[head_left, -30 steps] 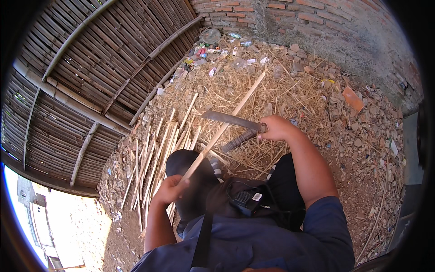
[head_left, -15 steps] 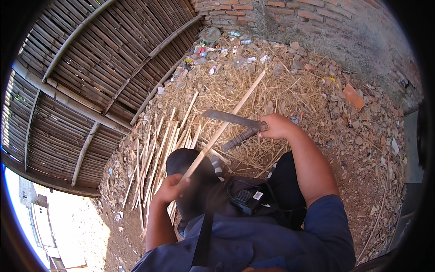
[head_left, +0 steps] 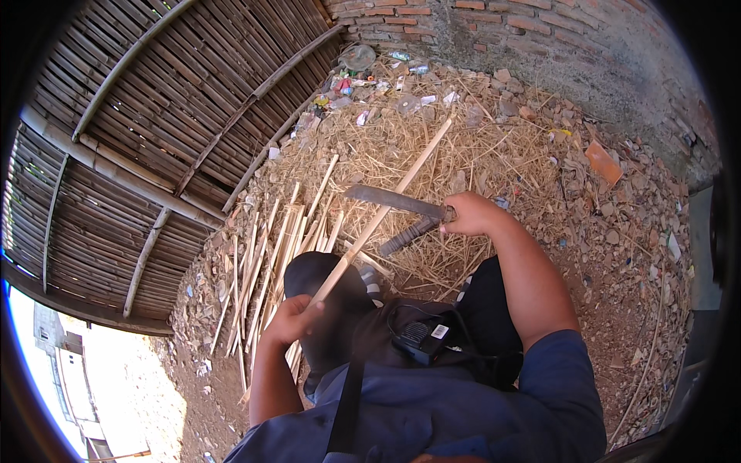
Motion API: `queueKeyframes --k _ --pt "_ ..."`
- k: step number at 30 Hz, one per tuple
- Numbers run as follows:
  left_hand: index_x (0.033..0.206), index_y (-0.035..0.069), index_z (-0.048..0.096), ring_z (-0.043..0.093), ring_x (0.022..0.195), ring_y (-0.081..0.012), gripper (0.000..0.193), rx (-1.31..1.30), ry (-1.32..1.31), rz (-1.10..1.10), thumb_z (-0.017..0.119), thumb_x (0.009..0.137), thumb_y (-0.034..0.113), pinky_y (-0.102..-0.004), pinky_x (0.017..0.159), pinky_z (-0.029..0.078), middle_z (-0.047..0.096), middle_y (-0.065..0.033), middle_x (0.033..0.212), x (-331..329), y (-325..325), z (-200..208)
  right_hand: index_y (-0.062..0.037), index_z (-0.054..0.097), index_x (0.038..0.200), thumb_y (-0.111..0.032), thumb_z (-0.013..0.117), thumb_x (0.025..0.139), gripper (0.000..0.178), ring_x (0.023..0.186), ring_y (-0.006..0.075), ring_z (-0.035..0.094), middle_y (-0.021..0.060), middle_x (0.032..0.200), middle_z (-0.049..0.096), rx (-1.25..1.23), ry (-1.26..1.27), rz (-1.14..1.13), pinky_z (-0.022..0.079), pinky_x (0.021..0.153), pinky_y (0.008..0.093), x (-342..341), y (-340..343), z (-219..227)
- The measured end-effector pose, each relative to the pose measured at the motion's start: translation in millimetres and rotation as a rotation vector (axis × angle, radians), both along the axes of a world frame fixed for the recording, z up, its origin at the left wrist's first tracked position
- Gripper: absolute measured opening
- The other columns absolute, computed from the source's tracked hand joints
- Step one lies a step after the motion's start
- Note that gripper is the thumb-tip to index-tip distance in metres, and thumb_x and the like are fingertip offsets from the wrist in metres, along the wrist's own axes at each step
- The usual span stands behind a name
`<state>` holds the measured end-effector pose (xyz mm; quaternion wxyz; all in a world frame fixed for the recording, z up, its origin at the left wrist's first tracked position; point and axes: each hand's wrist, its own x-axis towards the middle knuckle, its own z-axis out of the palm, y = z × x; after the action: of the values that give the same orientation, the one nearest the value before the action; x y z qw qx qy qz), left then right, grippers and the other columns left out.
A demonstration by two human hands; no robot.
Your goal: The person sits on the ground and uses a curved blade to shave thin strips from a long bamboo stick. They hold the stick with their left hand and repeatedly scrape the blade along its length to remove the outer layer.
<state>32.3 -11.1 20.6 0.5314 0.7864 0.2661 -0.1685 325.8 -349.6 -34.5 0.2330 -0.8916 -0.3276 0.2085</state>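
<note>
My left hand (head_left: 293,318) is closed round the lower end of a long, pale bamboo strip (head_left: 421,160), which slants away to the upper right over my knee. In my right hand (head_left: 468,214) is the handle of a machete (head_left: 394,201). Its dark, broad blade points left and lies across the strip; whether it presses on the wood I cannot tell. Under the blade, close to my right hand, rests a ridged grey-brown rod (head_left: 407,237). A pile of split bamboo strips (head_left: 266,278) lies on the ground left of my knee.
Straw-like shavings (head_left: 486,162) spread over the ground ahead, with litter and rubble beyond. A bamboo-slat wall (head_left: 208,100) stands at the left, and a brick wall (head_left: 525,31) at the back. An orange tile piece (head_left: 603,163) lies right. A black device (head_left: 421,339) rests on my lap.
</note>
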Motion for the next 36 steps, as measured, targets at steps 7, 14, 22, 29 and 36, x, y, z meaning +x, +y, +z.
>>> queueKeyframes --k 7,14,22,29,36 --pt "0.092 0.005 0.067 0.051 0.053 -0.0057 0.033 -0.033 -0.021 0.0 0.069 0.095 0.038 -0.0214 0.047 0.039 0.059 0.0031 0.067 -0.5 1.3 -1.6 -0.0033 0.066 0.107 -0.037 0.08 0.079 0.046 0.099 0.0355 0.066 0.0192 0.101 0.067 0.041 -0.002 0.016 0.051 0.084 0.0443 2.9 -0.5 -8.3" --pt "0.093 0.005 0.067 0.051 0.053 -0.0057 0.034 -0.024 -0.003 0.01 0.069 0.095 0.038 -0.0213 0.047 0.039 0.059 0.0033 0.067 0.1 0.4 -0.2 -0.0012 0.065 0.11 -0.038 0.08 0.079 0.051 0.099 0.037 0.065 0.0214 0.1 0.066 0.044 0.013 0.02 0.05 0.084 0.0448 1.2 -1.6 -6.7" --pt "0.093 0.005 0.067 0.05 0.052 -0.0058 0.034 0.006 0.018 0.001 0.068 0.095 0.04 -0.0212 0.045 0.037 0.057 0.0034 0.065 1.8 -2.2 3.7 -0.0015 0.064 0.113 -0.04 0.08 0.079 0.054 0.099 0.0366 0.065 0.0216 0.101 0.066 0.028 0.05 0.033 0.05 0.085 0.0444 1.9 -1.7 -6.4" --pt "0.091 0.006 0.066 0.05 0.051 -0.0057 0.035 0.003 0.01 -0.014 0.067 0.095 0.04 -0.0212 0.045 0.037 0.057 0.0031 0.064 0.8 2.0 -0.4 -0.003 0.064 0.117 -0.04 0.08 0.079 0.055 0.1 0.0362 0.065 0.0207 0.102 0.067 0.028 0.055 0.041 0.05 0.085 0.0443 2.0 -1.7 -6.7" --pt "0.09 0.006 0.066 0.05 0.051 -0.0055 0.033 -0.023 -0.005 -0.017 0.066 0.096 0.039 -0.0209 0.046 0.037 0.057 0.0037 0.064 1.6 -1.3 3.3 -0.0034 0.064 0.117 -0.04 0.08 0.079 0.054 0.098 0.0355 0.065 0.0203 0.101 0.067 0.024 0.066 0.037 0.051 0.084 0.0442 1.8 -0.9 -6.3"
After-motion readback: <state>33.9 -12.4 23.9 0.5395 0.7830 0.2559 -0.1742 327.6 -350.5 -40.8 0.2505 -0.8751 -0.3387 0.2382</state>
